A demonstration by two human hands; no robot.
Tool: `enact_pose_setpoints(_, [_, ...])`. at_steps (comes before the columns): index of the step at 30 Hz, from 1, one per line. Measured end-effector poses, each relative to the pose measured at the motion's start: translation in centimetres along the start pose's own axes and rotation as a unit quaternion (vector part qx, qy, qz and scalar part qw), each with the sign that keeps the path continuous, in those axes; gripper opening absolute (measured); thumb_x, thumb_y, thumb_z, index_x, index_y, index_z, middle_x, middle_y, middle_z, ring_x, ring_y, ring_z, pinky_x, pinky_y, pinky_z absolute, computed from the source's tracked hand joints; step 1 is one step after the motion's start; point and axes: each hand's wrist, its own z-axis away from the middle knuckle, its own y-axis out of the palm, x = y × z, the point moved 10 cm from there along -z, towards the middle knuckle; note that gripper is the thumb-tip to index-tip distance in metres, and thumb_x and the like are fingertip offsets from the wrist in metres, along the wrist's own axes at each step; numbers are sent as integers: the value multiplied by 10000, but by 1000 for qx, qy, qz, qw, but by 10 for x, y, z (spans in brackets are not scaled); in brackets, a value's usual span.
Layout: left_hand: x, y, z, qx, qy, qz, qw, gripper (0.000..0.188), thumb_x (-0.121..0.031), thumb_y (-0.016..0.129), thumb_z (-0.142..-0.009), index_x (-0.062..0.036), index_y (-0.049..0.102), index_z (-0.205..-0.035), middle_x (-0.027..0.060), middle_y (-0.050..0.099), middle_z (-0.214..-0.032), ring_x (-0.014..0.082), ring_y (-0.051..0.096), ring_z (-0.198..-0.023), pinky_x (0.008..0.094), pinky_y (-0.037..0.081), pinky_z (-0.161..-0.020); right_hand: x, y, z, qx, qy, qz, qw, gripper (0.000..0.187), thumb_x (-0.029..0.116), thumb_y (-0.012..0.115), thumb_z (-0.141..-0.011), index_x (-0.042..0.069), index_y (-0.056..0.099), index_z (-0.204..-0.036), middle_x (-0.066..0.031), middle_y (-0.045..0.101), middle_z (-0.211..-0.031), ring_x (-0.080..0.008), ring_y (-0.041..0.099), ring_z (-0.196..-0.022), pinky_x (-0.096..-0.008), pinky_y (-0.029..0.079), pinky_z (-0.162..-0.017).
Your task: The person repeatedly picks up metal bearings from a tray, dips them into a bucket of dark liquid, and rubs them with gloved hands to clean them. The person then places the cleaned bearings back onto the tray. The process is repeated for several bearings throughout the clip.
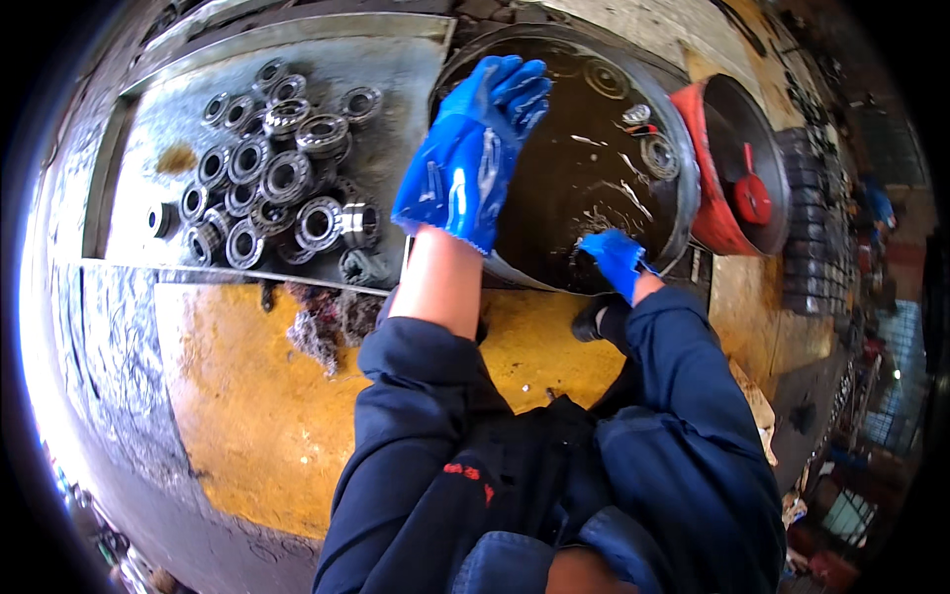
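Note:
My left hand (485,134), in a long wet blue rubber glove, reaches over the left side of a round metal tub (683,213) of murky brown liquid. Its fingers are stretched out, and nothing shows in them. Near the tub's front right rim is my right hand (616,261), also gloved in blue, low at the liquid's surface. Its fingertips are hidden, so I cannot tell what they hold, if anything. Ripples and froth (599,220) show just beyond it. A ring-shaped bearing (659,156) lies at the tub's right side, and a fainter ring (606,79) shows at the far side.
Many steel bearings (287,176) are heaped on a metal tray table (396,59) at left. A grey rag (364,267) lies at its front edge. Right of the tub stands a red bucket (705,213) with a red scoop (753,198) inside. Dark stacked parts (807,228) stand farther right.

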Motion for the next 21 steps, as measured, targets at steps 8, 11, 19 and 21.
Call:
enact_pose_setpoints(8, [42,28,5,-12,-146,-208,967,539,-427,642,-980,-26,583,-1334,181,670,-1304,293,627,-1230,386,498,-1019,69,22,-7,77,-119,335,931,317,287,710,-750,66,770,-969,-206,740,-984,-395,718,-924,-489,571,-777])
enact_pose_setpoints(11, [62,-5,16,55,-78,-390,916,658,-493,707,-913,-26,580,-1359,178,664,-1312,313,619,-1236,408,479,-1044,69,-2,-5,60,-34,159,985,340,314,715,-762,50,773,-970,-225,736,-989,-387,719,-927,-489,569,-774])
enact_pose_setpoints(19, [116,-10,85,38,14,-824,566,784,-578,692,-862,-8,556,-1383,267,638,-1307,417,614,-1217,466,489,-1033,51,9,-14,8,40,190,981,361,365,653,-952,33,734,-1070,-150,738,-1055,-311,709,-1002,-442,524,-864])
enact_pose_setpoints(21, [106,-24,95,10,42,-864,501,745,-545,694,-857,-19,573,-1370,257,667,-1256,400,630,-1194,475,500,-1013,99,11,-16,146,-19,359,922,392,348,614,-953,122,725,-1254,-117,699,-1296,-311,644,-1235,-417,525,-946])
